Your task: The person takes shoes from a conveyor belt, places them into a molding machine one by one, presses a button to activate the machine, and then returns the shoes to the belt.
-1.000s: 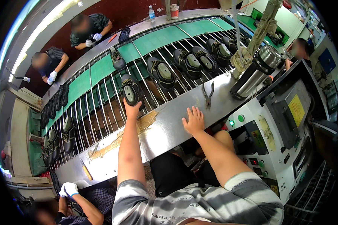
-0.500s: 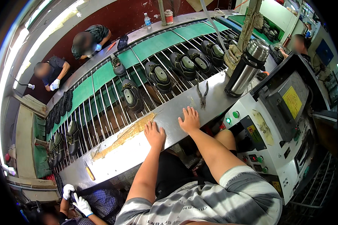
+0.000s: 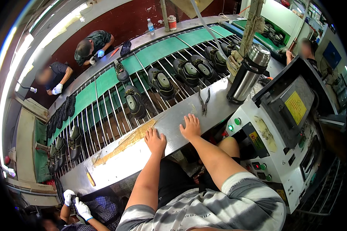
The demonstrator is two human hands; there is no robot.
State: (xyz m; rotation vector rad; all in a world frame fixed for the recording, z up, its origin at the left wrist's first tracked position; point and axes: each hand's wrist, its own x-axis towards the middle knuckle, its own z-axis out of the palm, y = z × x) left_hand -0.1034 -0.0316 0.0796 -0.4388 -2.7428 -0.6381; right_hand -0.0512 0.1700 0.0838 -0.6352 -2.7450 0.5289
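My left hand (image 3: 155, 141) rests flat on the steel ledge (image 3: 115, 169) at the front of a conveyor, fingers spread, holding nothing. My right hand (image 3: 190, 127) lies flat on the same ledge a little to the right, also empty. Just beyond the left hand, a dark shoe with a grey insole (image 3: 134, 101) sits on the conveyor's metal rods. Pliers (image 3: 204, 103) lie on the ledge beyond my right hand. Several more dark shoes (image 3: 189, 71) ride the rods further right.
A steel flask (image 3: 246, 75) stands on the ledge at right, beside a white machine with green buttons (image 3: 281, 127). Dark shoes (image 3: 65, 146) sit on the rods at left. Two people work across the belt; a person's white-gloved hands (image 3: 77, 204) appear at lower left.
My left hand pulled back from the shoe on the rods and came down flat on the ledge. The right hand stayed on the ledge. The view shifted slightly.
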